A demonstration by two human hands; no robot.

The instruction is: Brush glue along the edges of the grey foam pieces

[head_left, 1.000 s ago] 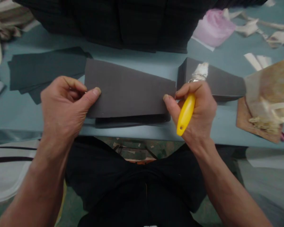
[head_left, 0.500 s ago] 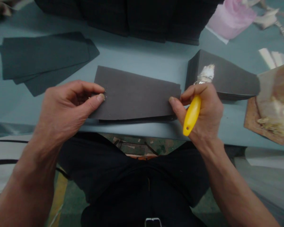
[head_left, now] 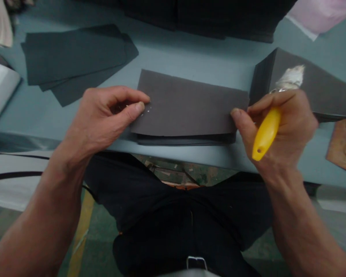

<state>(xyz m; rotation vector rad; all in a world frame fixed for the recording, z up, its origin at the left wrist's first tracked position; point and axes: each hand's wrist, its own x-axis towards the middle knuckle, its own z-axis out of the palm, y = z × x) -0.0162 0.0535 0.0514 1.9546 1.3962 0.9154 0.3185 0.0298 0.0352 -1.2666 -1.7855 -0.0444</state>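
We hold a dark sheet (head_left: 190, 102) flat on the blue table (head_left: 190, 57), close to the near edge and right in front of us. Our left hand (head_left: 103, 115) pinches the left end of it between thumb and fingers, and a few tiny shiny dots (head_left: 146, 111) show just beside the thumb. Our right hand (head_left: 282, 123) is closed around a brush (head_left: 266, 132) with a yellow handle, its pale hairs pointing away from us, and the thumb tip touches the right end of the sheet. A few more sheets (head_left: 187, 139) peek out from under it. On the left lies a loose pile (head_left: 75, 57) of the same dark sheets. On the right is a thick stack (head_left: 320, 88) of them, near a brown board (head_left: 341, 148). We think the work is only partway: the top of the sheet looks bare and dry, and the thick stack looks like a lot left to do.
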